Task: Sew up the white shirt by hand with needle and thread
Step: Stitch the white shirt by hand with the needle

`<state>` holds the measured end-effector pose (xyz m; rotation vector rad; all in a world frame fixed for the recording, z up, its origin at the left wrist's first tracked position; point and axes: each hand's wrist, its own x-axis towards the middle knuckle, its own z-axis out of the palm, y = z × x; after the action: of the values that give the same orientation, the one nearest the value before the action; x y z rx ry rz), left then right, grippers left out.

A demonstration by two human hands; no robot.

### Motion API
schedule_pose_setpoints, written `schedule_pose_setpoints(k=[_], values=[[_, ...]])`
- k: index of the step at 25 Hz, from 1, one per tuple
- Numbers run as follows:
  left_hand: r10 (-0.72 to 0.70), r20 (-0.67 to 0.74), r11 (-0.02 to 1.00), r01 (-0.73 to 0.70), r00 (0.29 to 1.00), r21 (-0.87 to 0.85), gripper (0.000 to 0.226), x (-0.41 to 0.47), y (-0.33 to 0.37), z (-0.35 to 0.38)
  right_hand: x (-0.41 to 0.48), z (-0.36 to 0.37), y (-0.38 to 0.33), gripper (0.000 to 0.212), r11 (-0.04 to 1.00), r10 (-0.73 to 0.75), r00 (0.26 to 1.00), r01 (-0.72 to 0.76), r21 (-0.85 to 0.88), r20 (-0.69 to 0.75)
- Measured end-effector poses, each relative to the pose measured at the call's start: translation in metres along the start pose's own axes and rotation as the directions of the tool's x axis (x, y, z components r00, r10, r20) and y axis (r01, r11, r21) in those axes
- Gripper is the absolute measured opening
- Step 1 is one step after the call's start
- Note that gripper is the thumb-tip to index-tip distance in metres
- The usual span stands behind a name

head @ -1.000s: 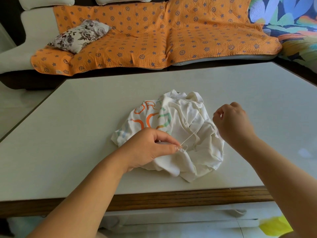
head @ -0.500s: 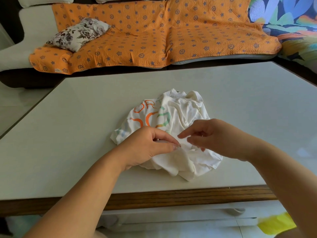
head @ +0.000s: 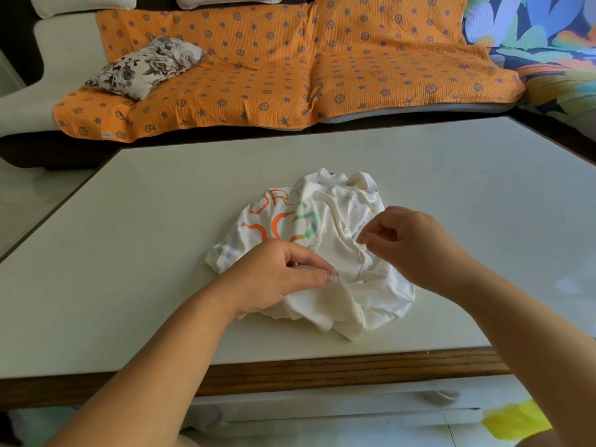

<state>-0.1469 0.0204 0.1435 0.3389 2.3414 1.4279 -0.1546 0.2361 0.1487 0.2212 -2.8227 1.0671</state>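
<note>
A crumpled white shirt [head: 325, 227] with orange and green print lies near the front middle of the pale table [head: 145, 240]. My left hand [head: 277, 275] rests on the shirt's near left part, thumb and forefinger pinching a fold of fabric. My right hand [head: 409, 243] hovers over the shirt's right side with thumb and forefinger pinched together just above a seam. The needle and thread are too fine to make out between those fingertips.
The table has a wooden front edge [head: 322, 369]. Beyond its far edge stands a sofa with an orange patterned cover [head: 290, 66] and a floral cushion [head: 148, 66]. A yellow object [head: 516, 421] lies on the floor at bottom right.
My right hand, out to the right with taut thread, came in toward the left hand's fingertips, then lifted slightly up and right over the seam. My left hand kept its pinch on the shirt.
</note>
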Motion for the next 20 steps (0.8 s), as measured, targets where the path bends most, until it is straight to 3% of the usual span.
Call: schedule_pose_setpoints(k=[6, 9, 13, 17, 20], values=[[-0.016, -0.010, 1.000, 0.016, 1.000, 0.002, 0.009, 0.001, -0.001, 0.000, 0.002, 0.007, 0.005, 0.021, 0.993, -0.016, 1.000, 0.014, -0.116, -0.010], [-0.009, -0.032, 0.999, 0.007, 0.999, -0.039, 0.009, 0.001, -0.001, -0.001, -0.006, 0.001, -0.004, 0.020, 0.996, -0.077, 0.994, 0.073, -0.047, -0.074], [0.014, -0.054, 1.000, -0.015, 0.998, -0.019, 0.010, 0.000, -0.001, -0.002, -0.024, 0.008, -0.014, 0.014, 0.989, -0.143, 0.977, 0.145, -0.004, 0.161], [0.007, -0.065, 0.997, -0.012, 0.998, -0.070, 0.010, -0.001, -0.002, -0.004, -0.021, 0.016, -0.011, 0.011, 0.989, -0.122, 0.989, 0.114, 0.089, 0.082], [0.024, -0.119, 0.998, -0.032, 0.993, -0.060, 0.008, 0.000, -0.004, -0.007, -0.021, 0.011, -0.013, 0.011, 0.990, -0.091, 0.987, 0.075, 0.117, 0.130]])
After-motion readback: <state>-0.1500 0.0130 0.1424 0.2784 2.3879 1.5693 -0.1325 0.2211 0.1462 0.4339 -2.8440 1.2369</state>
